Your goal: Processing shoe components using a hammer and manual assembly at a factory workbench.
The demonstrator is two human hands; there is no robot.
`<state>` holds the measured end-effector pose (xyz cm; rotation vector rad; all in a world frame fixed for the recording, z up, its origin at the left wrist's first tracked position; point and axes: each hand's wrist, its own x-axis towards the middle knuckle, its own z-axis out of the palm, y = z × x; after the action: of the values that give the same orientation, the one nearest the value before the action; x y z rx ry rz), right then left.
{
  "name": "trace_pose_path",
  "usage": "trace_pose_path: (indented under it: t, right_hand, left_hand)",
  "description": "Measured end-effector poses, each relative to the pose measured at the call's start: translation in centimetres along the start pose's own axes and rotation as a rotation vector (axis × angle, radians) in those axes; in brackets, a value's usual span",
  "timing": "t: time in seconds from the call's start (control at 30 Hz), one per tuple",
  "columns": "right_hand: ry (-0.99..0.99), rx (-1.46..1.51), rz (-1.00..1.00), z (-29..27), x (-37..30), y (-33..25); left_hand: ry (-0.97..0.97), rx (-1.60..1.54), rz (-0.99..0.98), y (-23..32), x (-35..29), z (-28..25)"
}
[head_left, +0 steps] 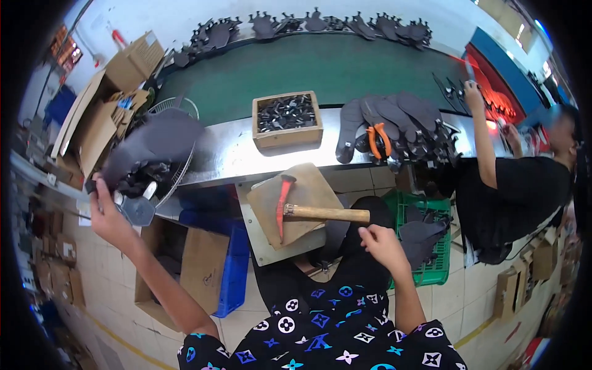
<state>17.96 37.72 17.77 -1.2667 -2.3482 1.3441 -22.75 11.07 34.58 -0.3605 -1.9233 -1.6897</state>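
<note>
At the left, my left hand [111, 216] is closed on the narrow end of a flat dark grey sole-shaped piece [157, 135], blurred by motion. The piece is over a wire basket [185, 163] holding dark parts. My right hand [385, 246], fingers curled and nothing visible in them, is just below the handle end of a hammer [327, 213], apart from it. The hammer has a red head and wooden handle, and lies across brown boards [308, 185] on a pale block before me.
A wooden box [288, 140] of small black metal parts stands on the steel ledge. Right of it, orange-handled pliers [378, 140] rest on grey pieces [407, 114]. Beyond lies a green belt [296, 65]. A green crate [439, 265], blue bin [233, 271] and co-worker [518, 191] are nearby.
</note>
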Motion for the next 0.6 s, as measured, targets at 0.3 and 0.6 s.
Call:
trace_pose_path:
  t: [0.3, 0.6]
  right_hand:
    - [0.196, 0.394, 0.210, 14.7, 4.1, 9.9]
    - [0.178, 1.807, 0.448, 5.9, -7.1, 3.0]
  left_hand:
    - [-0.307, 0.335, 0.239, 1.2, -11.1, 4.1]
    - [-1.293, -0.184, 0.134, 5.9, -31.5, 0.9]
